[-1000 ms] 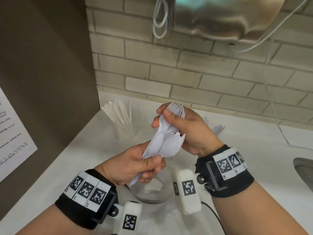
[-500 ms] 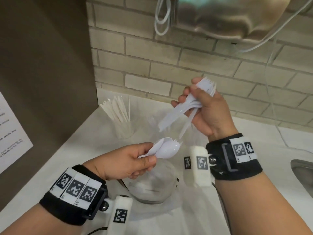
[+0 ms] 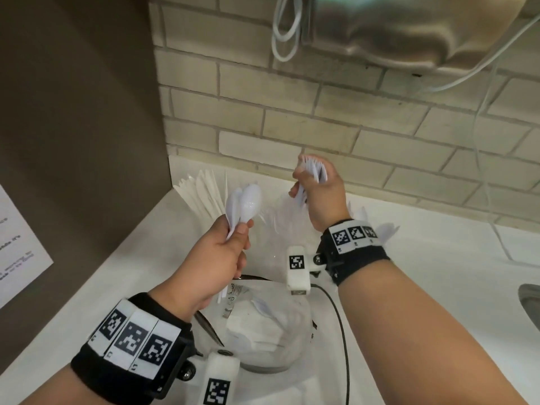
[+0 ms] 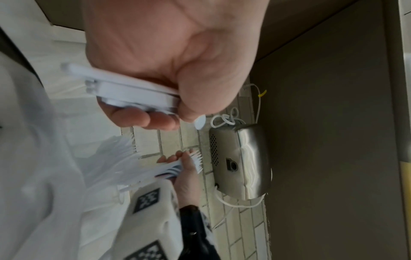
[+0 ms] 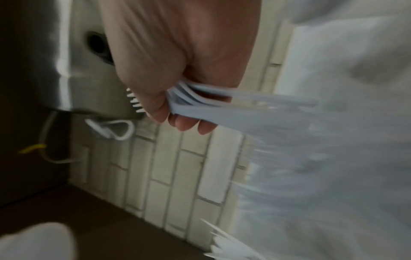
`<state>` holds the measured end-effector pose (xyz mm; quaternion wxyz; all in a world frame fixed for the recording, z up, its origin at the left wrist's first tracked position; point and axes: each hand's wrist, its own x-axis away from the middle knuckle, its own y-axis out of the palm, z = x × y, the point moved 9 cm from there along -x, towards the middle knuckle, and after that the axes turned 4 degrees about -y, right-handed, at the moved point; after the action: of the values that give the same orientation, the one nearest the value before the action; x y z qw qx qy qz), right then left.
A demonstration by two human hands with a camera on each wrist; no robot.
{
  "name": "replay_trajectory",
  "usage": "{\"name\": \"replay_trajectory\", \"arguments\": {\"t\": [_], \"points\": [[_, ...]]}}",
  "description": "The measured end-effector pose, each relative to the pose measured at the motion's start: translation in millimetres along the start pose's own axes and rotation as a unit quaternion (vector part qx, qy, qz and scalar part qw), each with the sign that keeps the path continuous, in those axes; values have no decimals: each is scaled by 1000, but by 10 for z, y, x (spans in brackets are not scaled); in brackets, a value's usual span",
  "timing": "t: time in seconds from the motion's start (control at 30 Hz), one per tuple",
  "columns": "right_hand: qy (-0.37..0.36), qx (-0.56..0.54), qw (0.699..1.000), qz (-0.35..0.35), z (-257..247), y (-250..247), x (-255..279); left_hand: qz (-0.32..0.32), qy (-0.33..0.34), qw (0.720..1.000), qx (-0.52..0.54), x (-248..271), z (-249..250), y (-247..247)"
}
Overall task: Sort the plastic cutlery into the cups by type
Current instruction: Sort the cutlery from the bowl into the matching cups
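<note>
In the head view my left hand [image 3: 238, 232] grips a few white plastic spoons [image 3: 248, 203] by their handles, bowls up, in front of a clear cup of white knives [image 3: 204, 191]. My right hand [image 3: 301, 185] grips a bunch of white forks [image 3: 314, 171], tines up and handles pointing down, above a blurred clear cup [image 3: 280, 217]. The left wrist view shows the spoon handles [image 4: 133, 95] inside my curled fingers. The right wrist view shows the fork necks [image 5: 200, 100] under my thumb. More white cutlery tips [image 3: 387, 232] stick up behind my right wrist.
A glass bowl [image 3: 304, 331] holding a plastic wrapper sits on the white counter [image 3: 438, 273] below my hands. A brown panel [image 3: 81, 141] closes the left side and a brick wall [image 3: 321, 127] the back. A steel wall unit [image 3: 409, 30] hangs overhead. A sink edge [image 3: 530, 305] lies at the right.
My hands split the bundle. The left hand turned the spoons upright and lifted them toward the knife cup. The right hand carried the forks back and turned their handles down.
</note>
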<state>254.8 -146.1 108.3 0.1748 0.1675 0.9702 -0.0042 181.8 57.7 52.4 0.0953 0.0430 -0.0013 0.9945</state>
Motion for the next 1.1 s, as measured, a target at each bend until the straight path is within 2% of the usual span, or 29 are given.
{"name": "replay_trajectory", "arguments": {"t": [0.1, 0.2, 0.3, 0.4, 0.53, 0.63, 0.7, 0.73, 0.8, 0.9, 1.03, 1.1], "points": [[55, 3, 998, -9, 378, -12, 86, 3, 2, 1000, 1, 3, -15, -22], [75, 3, 997, 2, 506, -49, 108, 6, -1, 1000, -2, -1, -27, -23], [51, 10, 999, 5, 438, -68, 58, 2, -6, 1000, 1, -9, -41, 5], [16, 94, 995, -10, 418, -63, 63, -1, -9, 1000, 1, -15, -46, 43], [10, 204, 977, -68, 458, 33, 165, -4, -9, 1000, -4, -28, -37, 112], [-30, 204, 978, -16, 137, -66, 180, -9, -6, 1000, -12, -35, -30, 147], [-30, 114, 993, 21, -155, -101, 280, -18, 6, 1000, -25, -45, -15, 174], [-18, 52, 998, 6, -261, -39, 357, -26, 11, 999, -34, -38, 0, 197], [21, -17, 997, -79, -383, 164, 542, -44, 15, 997, -55, -11, 49, 285], [61, 1, 979, -192, -444, 390, 826, -74, 30, 992, -100, 40, 172, 459], [21, 19, 975, -220, -561, 350, 978, -97, 108, 971, -188, 118, 334, 607], [-9, 6, 971, -237, -624, 297, 1031, -95, 80, 972, -197, 139, 264, 598]]}}
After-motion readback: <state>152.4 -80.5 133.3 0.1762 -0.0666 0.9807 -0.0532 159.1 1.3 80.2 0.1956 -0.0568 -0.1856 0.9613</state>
